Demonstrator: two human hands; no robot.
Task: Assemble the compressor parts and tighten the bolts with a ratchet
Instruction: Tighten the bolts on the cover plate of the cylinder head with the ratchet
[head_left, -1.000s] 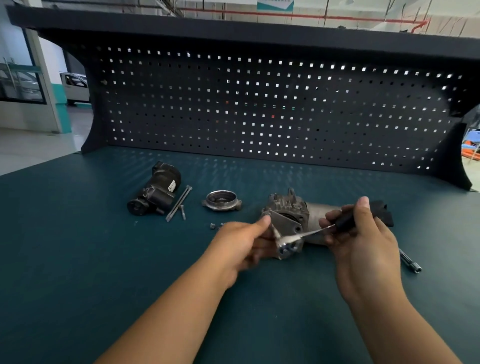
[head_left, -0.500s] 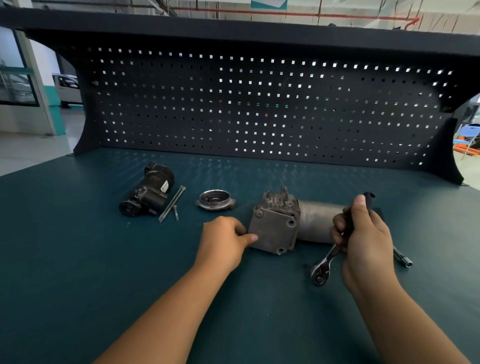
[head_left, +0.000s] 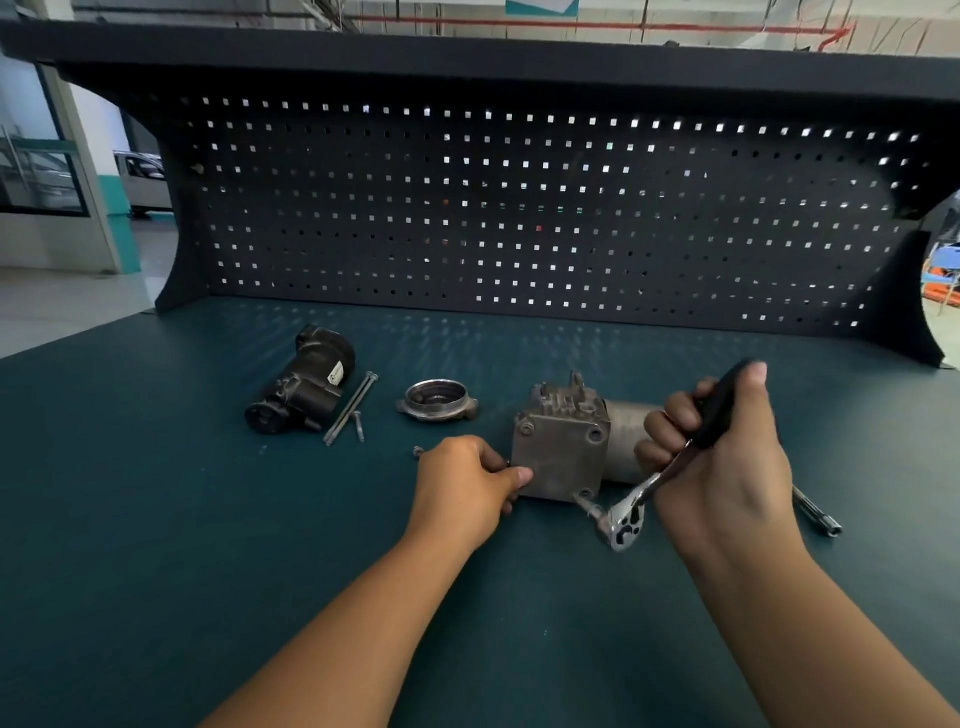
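Tightening bolts: R hand (head_left: 727, 467) grips black-handled chrome ratchet (head_left: 649, 488); below-left of grip, bolt (head_left: 584, 492) on grey cast compressor housing (head_left: 558, 457) needs socket seated. L hand (head_left: 462, 483): hold unclear.

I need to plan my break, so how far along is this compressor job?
Partway. Done: the cover plate sits on the grey housing with a bolt in its top-left corner. In hand: the left hand grips the housing while the right hand holds the ratchet at the bottom-right corner. Left: the black motor, ring and long bolts lie loose.
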